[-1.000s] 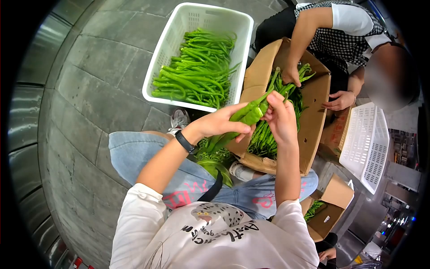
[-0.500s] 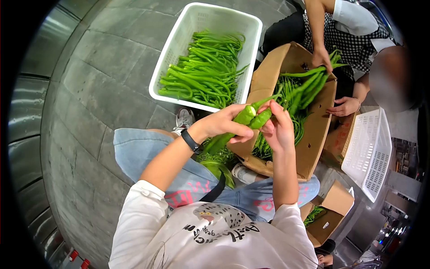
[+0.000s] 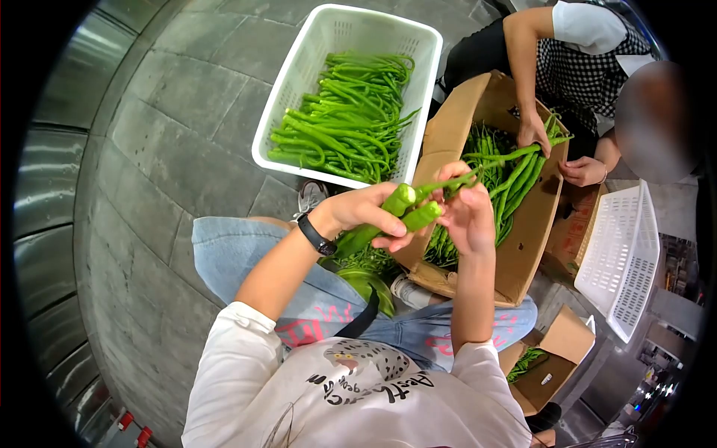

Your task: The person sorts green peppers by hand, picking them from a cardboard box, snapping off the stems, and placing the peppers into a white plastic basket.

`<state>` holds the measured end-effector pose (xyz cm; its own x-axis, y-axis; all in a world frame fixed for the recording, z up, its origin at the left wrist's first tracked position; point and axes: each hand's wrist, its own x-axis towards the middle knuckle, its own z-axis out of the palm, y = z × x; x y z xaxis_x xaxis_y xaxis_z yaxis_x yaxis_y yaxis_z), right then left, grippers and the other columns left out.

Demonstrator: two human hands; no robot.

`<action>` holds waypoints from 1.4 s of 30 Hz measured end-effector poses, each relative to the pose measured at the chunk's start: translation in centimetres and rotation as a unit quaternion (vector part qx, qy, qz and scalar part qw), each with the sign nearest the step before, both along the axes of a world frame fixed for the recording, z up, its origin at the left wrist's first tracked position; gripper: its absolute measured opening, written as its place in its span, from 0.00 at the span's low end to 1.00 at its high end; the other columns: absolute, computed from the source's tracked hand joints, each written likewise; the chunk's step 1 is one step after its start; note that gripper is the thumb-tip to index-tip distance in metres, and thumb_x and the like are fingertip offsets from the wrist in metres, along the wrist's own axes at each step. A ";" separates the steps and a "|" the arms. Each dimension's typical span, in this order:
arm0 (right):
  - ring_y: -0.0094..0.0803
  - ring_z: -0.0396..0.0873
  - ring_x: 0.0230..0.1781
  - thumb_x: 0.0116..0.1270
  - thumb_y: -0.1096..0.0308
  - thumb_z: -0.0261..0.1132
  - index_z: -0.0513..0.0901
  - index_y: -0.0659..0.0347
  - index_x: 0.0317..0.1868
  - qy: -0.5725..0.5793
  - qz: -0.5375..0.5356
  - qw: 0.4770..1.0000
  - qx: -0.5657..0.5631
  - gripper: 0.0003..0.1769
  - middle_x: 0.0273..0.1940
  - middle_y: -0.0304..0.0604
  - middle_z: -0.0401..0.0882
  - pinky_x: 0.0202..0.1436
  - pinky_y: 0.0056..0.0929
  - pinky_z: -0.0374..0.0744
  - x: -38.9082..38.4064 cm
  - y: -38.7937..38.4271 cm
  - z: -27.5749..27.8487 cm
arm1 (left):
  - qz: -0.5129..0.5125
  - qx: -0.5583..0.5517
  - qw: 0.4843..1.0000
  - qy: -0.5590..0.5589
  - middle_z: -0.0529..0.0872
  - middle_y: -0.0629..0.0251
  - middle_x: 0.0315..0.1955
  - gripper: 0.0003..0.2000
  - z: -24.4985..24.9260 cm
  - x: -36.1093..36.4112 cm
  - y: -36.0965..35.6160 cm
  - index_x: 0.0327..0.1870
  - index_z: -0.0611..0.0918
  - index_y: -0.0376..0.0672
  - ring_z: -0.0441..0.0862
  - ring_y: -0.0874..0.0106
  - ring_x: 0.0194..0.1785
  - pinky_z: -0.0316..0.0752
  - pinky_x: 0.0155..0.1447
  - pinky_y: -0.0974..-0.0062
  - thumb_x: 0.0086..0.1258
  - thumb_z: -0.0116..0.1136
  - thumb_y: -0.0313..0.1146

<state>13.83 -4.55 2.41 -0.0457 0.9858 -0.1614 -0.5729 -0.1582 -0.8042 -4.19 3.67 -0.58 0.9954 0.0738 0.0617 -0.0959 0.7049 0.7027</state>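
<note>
My left hand is closed round a few long green chili peppers; two of them show pale ends without stems. My right hand is closed in a pinch on a green stem, just to the right of those ends. Below my hands, between my knees, is a green container with small green trimmings in it, partly covered by my left hand and the peppers. Beyond my hands stands a white plastic basket, with many long green peppers lying in it.
At right is an open cardboard box of peppers. Across it, a co-worker's hand grips several peppers; their other hand is by the box edge. A white crate and smaller box stand at far right.
The pepper ends in my left hand have come apart and now show two pale cut faces. My right hand has shifted slightly, with the stem now in its fingers. The co-worker's peppers have dropped lower.
</note>
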 end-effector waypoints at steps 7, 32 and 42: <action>0.12 0.62 0.17 0.70 0.64 0.59 0.81 0.64 0.34 -0.171 -0.029 0.985 -0.017 0.12 0.22 0.30 0.73 0.19 0.13 0.60 0.4 0.1 0.5 | 0.009 -0.023 1.000 0.000 0.80 0.59 0.30 0.18 -0.1 1.1 -0.7 0.52 0.71 0.35 0.75 0.76 0.25 0.71 0.30 0.80 0.66 0.58 0.36; 0.34 0.78 0.42 0.67 0.67 0.61 0.67 0.68 0.59 -0.467 0.086 0.880 -0.012 0.23 0.46 0.49 0.76 0.43 0.26 0.79 -4.1 -7.7 -4.8 | 0.504 -0.346 0.744 -0.270 0.72 0.67 0.32 0.12 0.6 -8.3 9.2 0.45 0.71 0.29 0.67 0.77 0.30 0.68 0.36 0.80 0.69 0.51 0.31; 0.25 0.74 0.42 0.64 0.65 0.64 0.84 0.60 0.42 -0.490 -0.019 0.871 0.032 0.10 0.48 0.40 0.76 0.35 0.19 0.71 -1.8 -1.2 0.0 | 0.478 -0.215 0.825 -0.211 0.73 0.65 0.33 0.14 2.3 -6.0 6.2 0.50 0.72 0.36 0.66 0.75 0.29 0.64 0.34 0.78 0.73 0.47 0.37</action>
<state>12.07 -5.76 2.46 0.1154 0.9921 -0.0491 0.3888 -0.0906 -0.9168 -10.23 9.84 1.77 0.3672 0.9178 0.1514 -0.9243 0.3418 0.1699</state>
